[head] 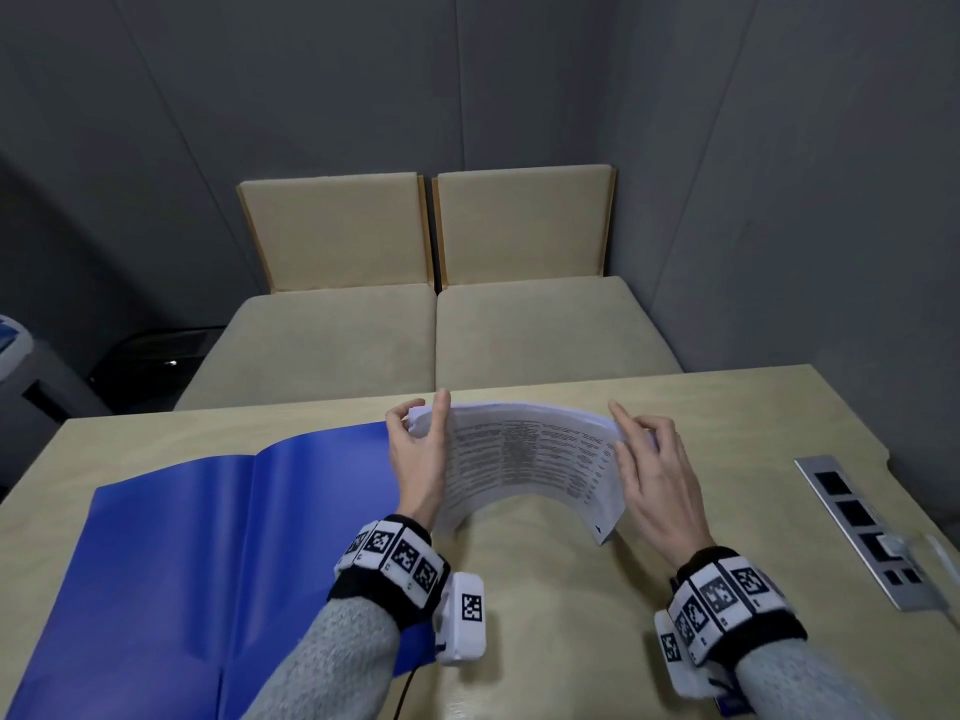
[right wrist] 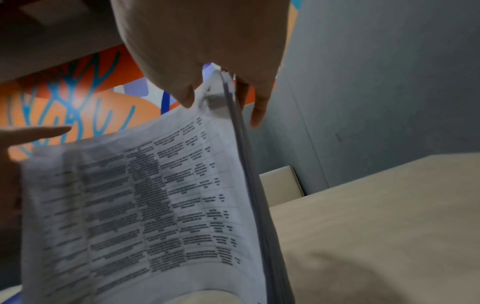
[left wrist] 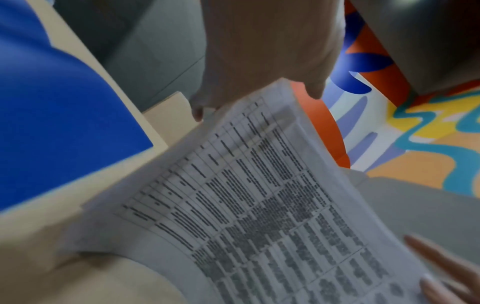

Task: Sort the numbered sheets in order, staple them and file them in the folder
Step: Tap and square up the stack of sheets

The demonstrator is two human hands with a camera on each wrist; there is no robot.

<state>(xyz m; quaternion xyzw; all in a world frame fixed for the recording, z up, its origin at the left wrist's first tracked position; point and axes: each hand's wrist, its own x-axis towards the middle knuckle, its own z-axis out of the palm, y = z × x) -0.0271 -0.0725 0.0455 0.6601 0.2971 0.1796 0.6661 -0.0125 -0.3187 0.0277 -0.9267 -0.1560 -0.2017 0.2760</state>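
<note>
A stack of printed sheets (head: 524, 454) is held between both hands, bowed upward into an arch above the table (head: 675, 402). My left hand (head: 415, 454) pinches its left edge, thumb on one side and fingers on the other. My right hand (head: 649, 470) pinches the right edge. The left wrist view shows the sheets (left wrist: 259, 205) under the left hand (left wrist: 259, 51). In the right wrist view the right hand (right wrist: 202, 41) has the edge of the stack (right wrist: 142, 205) between thumb and fingers. The blue folder (head: 182, 537) lies open flat on the table, left of the sheets.
A metal socket panel (head: 862, 527) with a white plug is set into the table at the right. Beyond the far table edge stands a beige two-seat bench (head: 415, 330) against grey walls. No stapler is in view.
</note>
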